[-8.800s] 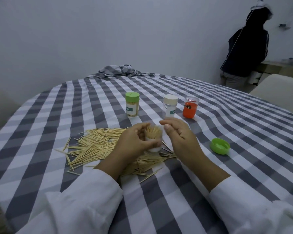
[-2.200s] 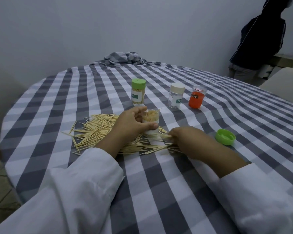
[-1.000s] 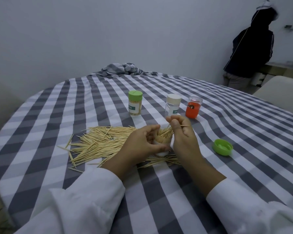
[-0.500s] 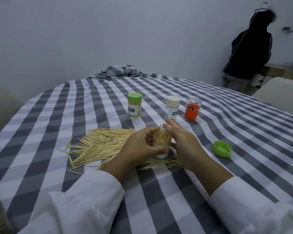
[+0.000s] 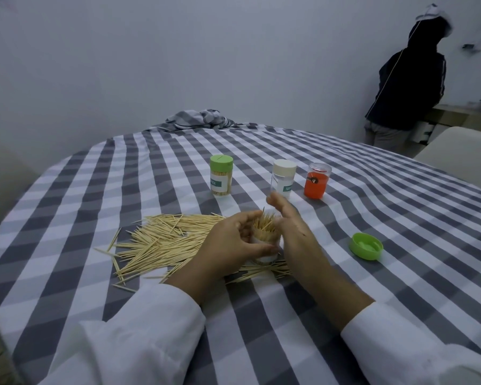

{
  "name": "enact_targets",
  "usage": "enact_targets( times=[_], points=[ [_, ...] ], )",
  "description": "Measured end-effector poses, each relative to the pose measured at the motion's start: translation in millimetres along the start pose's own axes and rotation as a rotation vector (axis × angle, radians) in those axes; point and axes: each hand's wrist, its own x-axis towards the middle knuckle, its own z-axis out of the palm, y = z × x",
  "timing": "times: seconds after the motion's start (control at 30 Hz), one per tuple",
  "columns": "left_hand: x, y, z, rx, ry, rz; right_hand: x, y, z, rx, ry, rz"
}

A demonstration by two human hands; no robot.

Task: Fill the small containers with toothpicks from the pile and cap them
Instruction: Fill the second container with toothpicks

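The left hand [image 5: 233,240] curls its grip round a small jar [image 5: 265,245] packed with upright toothpicks, standing on the tabletop [image 5: 400,273] at the near edge of the loose toothpick pile [image 5: 164,240]. The right hand [image 5: 292,232], fingers straight and relaxed, rests against the jar's other side. A green cap [image 5: 366,246] lies well apart to the right.

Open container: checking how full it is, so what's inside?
Toothpicks stand upright inside the container, tips poking above its rim. The left hand grips it, covering the lower fill.
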Motion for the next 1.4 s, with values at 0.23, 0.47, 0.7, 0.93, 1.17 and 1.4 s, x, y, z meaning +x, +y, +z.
enact_targets(
  times=[0.23,0.47,0.7,0.93,1.17,1.4],
  points=[
    [1,0,-1,-0.027,-0.005,-0.037,7,-14,-63,-0.335,-0.272,0.055],
    [0,3,0,-0.022,0.001,-0.026,7,-12,-48,-0.34,-0.176,-0.059],
    [0,1,0,-0.057,-0.024,-0.033,4,-6,-27,-0.179,0.168,-0.043],
    [-2,1,-1,0.025,0.016,0.019,-6,5,0,-0.515,-0.079,-0.167],
    [-3,2,-1,0.018,0.019,0.038,0,10,-7,-0.812,-0.07,-0.259],
    [-2,0,-2,0.0,-0.017,0.012,2,3,-8,-0.357,0.056,-0.07]
  ],
)
